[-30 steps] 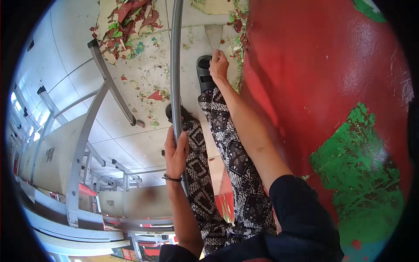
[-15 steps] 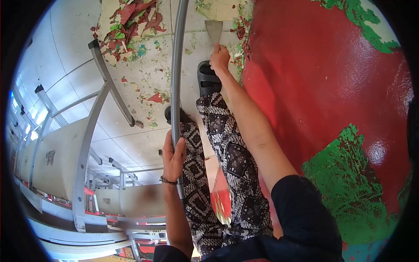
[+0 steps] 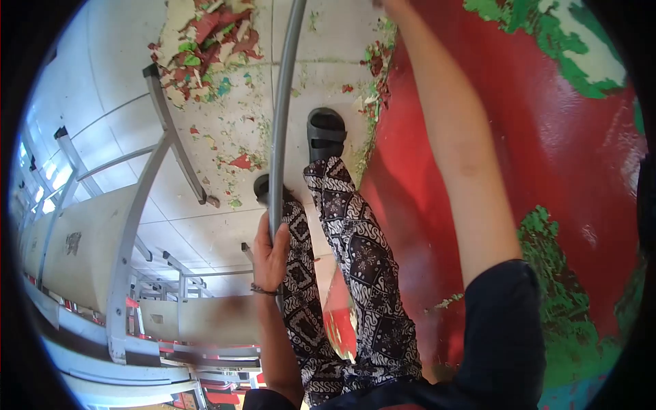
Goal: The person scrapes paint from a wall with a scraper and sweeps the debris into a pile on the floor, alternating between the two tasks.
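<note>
The left hand [image 3: 269, 258] wraps around a curved grey metal tube [image 3: 280, 130] beside black-and-white patterned trousers [image 3: 362, 249]. The right hand [image 3: 389, 3], arm outstretched, is mostly cropped; I cannot tell its grip.

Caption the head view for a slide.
Left hand grips a gray pole; right arm extends before a red wall with green patches.

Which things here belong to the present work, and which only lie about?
Probably work:
long grey metallic tube in left hand
glossy red wall with green patches

Probably lying about:
heaped red, cream and green thin flakes
grey metal-framed furniture with cream panels
</note>
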A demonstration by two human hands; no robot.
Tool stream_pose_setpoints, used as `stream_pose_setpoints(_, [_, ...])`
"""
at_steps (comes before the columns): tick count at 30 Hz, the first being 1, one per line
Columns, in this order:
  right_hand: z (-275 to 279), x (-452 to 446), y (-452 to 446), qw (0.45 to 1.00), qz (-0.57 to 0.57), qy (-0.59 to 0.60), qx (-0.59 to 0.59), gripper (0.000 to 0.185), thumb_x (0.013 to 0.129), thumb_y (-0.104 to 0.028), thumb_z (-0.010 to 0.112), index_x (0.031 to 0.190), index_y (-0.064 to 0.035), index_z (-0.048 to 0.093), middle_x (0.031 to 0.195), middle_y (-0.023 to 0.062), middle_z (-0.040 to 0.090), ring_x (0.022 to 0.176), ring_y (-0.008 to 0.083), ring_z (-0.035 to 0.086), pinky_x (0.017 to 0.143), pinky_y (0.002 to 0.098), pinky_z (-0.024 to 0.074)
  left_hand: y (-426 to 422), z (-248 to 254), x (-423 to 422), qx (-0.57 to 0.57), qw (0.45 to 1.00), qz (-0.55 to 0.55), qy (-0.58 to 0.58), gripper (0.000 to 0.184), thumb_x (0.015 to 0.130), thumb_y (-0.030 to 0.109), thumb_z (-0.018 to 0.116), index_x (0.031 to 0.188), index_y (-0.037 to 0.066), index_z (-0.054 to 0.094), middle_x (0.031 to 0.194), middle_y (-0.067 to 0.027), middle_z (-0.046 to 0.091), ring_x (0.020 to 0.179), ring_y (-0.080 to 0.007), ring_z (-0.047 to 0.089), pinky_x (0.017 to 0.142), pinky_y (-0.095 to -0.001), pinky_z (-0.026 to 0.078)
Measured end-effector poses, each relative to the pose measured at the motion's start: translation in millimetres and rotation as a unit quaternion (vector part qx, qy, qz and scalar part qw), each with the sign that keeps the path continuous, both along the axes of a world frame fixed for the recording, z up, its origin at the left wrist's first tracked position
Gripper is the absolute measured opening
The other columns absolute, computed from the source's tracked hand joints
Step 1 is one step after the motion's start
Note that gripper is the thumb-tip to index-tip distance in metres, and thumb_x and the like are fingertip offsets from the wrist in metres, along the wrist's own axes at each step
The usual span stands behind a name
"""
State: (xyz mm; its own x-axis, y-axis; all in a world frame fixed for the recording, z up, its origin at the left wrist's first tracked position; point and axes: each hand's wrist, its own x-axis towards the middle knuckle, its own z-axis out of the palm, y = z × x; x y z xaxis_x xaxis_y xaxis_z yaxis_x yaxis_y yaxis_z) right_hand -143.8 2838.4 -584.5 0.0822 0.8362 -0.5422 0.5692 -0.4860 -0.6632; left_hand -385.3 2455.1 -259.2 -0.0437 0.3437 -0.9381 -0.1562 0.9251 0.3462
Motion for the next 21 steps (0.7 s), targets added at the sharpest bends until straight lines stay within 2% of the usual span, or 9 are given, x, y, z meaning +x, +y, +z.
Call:
stream_pose_setpoints(1, [-21.5, 14.9, -22.6, 0.996, 0.064, -0.051, 0.047, 0.047, 0.093, -0.038, 0.046, 0.067, -0.0017, 0.059, 0.052, 0.0068, 0.055, 0.043, 0.019, 0.054, 0.041, 0.0338, 0.0425, -1.6, -0.1, -0.2, -0.004, 0.999, 0.043, -0.016, 0.036, 0.095, 0.02, 0.051, 0.127, 0.004, 0.046, 0.065, 0.0064, 0.041, 0.053, -0.0015, 0.035, 0.044, -0.0196, 0.028])
stream_pose_setpoints(3, [-18.4, 16.6, -109.0, 0.993, 0.017, -0.082, 0.087, 0.04, 0.092, -0.039, 0.049, 0.082, -0.0016, 0.061, 0.058, 0.0076, 0.057, 0.047, 0.0203, 0.056, 0.045, 0.0362, 0.0431, -6.6, -4.3, -0.6, 0.006, 0.998, 0.054, -0.016, 0.036, 0.095, 0.02, 0.052, 0.127, 0.003, 0.046, 0.066, 0.0066, 0.041, 0.054, -0.0015, 0.036, 0.045, -0.0195, 0.029])
stream_pose_setpoints(5, [38.9, 17.1, -198.2, 0.993, -0.001, -0.115, -0.02, 0.045, 0.092, -0.038, 0.046, 0.094, 0.004, 0.062, 0.079, 0.0259, 0.063, 0.083, 0.0433, 0.061, 0.075, 0.0482, 0.0455, -6.7, -3.6, -0.2, 0.018, 0.998, 0.05, -0.025, 0.036, 0.095, 0.019, 0.051, 0.127, 0.003, 0.046, 0.067, 0.0067, 0.041, 0.054, -0.0015, 0.036, 0.045, -0.0194, 0.029])
stream_pose_setpoints(9, [14.9, 51.0, -410.5, 0.97, -0.22, -0.054, -0.092, 0.045, 0.093, -0.033, 0.047, 0.11, 0.0059, 0.059, 0.129, 0.0306, 0.047, 0.126, 0.0403, 0.04, 0.105, 0.0434, 0.0292, -4.7, -6.1, 3.3, 0.024, 0.999, 0.041, -0.02, 0.037, 0.096, 0.019, 0.049, 0.13, 0.005, 0.045, 0.064, 0.0076, 0.036, 0.051, -0.0012, 0.031, 0.043, -0.019, 0.025])
stream_pose_setpoints(13, [-14.8, 74.9, -472.1, 0.971, -0.194, -0.094, -0.099, 0.045, 0.093, -0.034, 0.048, 0.107, 0.006, 0.062, 0.135, 0.0286, 0.042, 0.132, 0.0404, 0.031, 0.111, 0.0427, 0.0206, -7.0, -5.3, 6.3, 0.017, 0.999, 0.033, -0.013, 0.039, 0.097, 0.021, 0.047, 0.133, 0.007, 0.044, 0.059, 0.0083, 0.032, 0.047, -0.0008, 0.027, 0.041, -0.0186, 0.022])
stream_pose_setpoints(15, [1.3, 50.1, -424.8, 0.97, -0.137, -0.198, 0.015, 0.046, 0.092, -0.035, 0.049, 0.102, 0.0074, 0.062, 0.119, 0.0303, 0.054, 0.121, 0.0393, 0.045, 0.105, 0.0435, 0.0296, -6.3, -7.8, 5.7, 0.009, 0.999, 0.04, -0.012, 0.041, 0.097, 0.022, 0.047, 0.134, 0.007, 0.043, 0.06, 0.0085, 0.032, 0.048, -0.0006, 0.027, 0.041, -0.0183, 0.021])
stream_pose_setpoints(17, [6.9, 24.4, -352.9, 0.961, -0.18, -0.159, 0.14, 0.047, 0.095, -0.039, 0.048, 0.077, 0.0038, 0.057, 0.091, 0.0185, 0.062, 0.069, 0.0234, 0.058, 0.063, 0.0369, 0.0469, -6.0, -7.6, 6.8, 0.005, 0.999, 0.035, -0.007, 0.041, 0.096, 0.022, 0.047, 0.134, 0.007, 0.043, 0.06, 0.0087, 0.031, 0.048, -0.0005, 0.027, 0.041, -0.0182, 0.021])
stream_pose_setpoints(19, [4.6, 25.2, -271.4, 0.969, -0.109, -0.115, 0.192, 0.045, 0.095, -0.036, 0.049, 0.068, 0.0009, 0.054, 0.048, 0.0059, 0.048, 0.046, 0.0197, 0.049, 0.05, 0.0384, 0.0378, -3.5, -4.9, 10.0, 0.007, 0.999, 0.032, 0.002, 0.041, 0.096, 0.023, 0.048, 0.134, 0.007, 0.043, 0.06, 0.0094, 0.031, 0.049, -0.0003, 0.026, 0.041, -0.018, 0.02])
stream_pose_setpoints(21, [69.2, 6.1, -189.6, 0.973, -0.176, 0.037, 0.147, 0.039, 0.095, -0.033, 0.048, 0.071, -0.0023, 0.054, 0.052, 0.0052, 0.049, 0.047, 0.0153, 0.049, 0.049, 0.0357, 0.0386, -3.7, -5.5, 9.0, 0.004, 1.0, 0.03, -0.001, 0.039, 0.096, 0.021, 0.048, 0.133, 0.007, 0.044, 0.062, 0.0091, 0.033, 0.05, -0.0004, 0.028, 0.042, -0.018, 0.021])
